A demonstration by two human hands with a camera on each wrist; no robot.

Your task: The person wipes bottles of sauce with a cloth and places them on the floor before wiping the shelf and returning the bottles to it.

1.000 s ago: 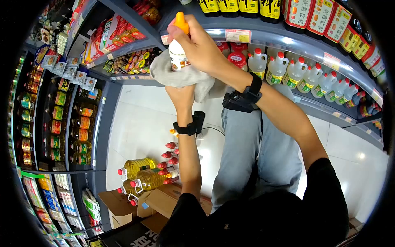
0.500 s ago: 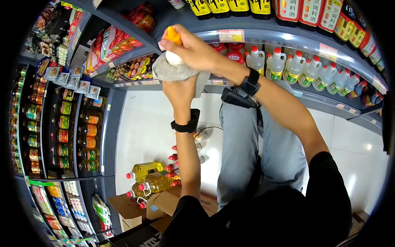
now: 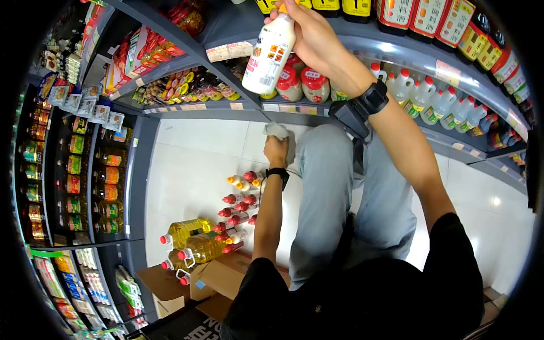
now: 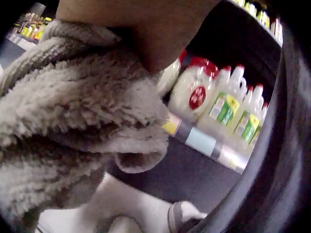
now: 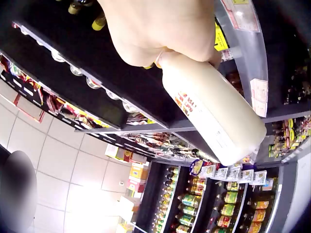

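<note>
High in the head view, my right hand [image 3: 318, 41] grips a white squeeze bottle [image 3: 269, 56] by its yellow-orange cap and neck. The bottle hangs tilted in front of the shelf edge, its printed label facing me. In the right wrist view the bottle's [image 5: 211, 107] pale side and base point down and to the right. Lower down, beside my knee, my left hand [image 3: 276, 152] holds a grey cloth [image 3: 276, 131]. Thick, fluffy folds of that cloth [image 4: 73, 111] fill much of the left wrist view and hide most of the fingers.
Red-lidded jars [image 3: 315, 85] and clear jugs [image 3: 403, 93] line the lower shelf. Yellow-labelled bottles [image 3: 356, 8] stand above. On the floor are several red-capped bottles [image 3: 232, 212], large oil jugs [image 3: 207, 247] and an open cardboard box [image 3: 221, 277]. Oil bottles [image 3: 110, 175] fill shelves at the left.
Earlier both hands were together, the cloth around the bottle. Now the right hand has lifted the bottle up and right out of the cloth, and the left hand has dropped lower with the cloth.
</note>
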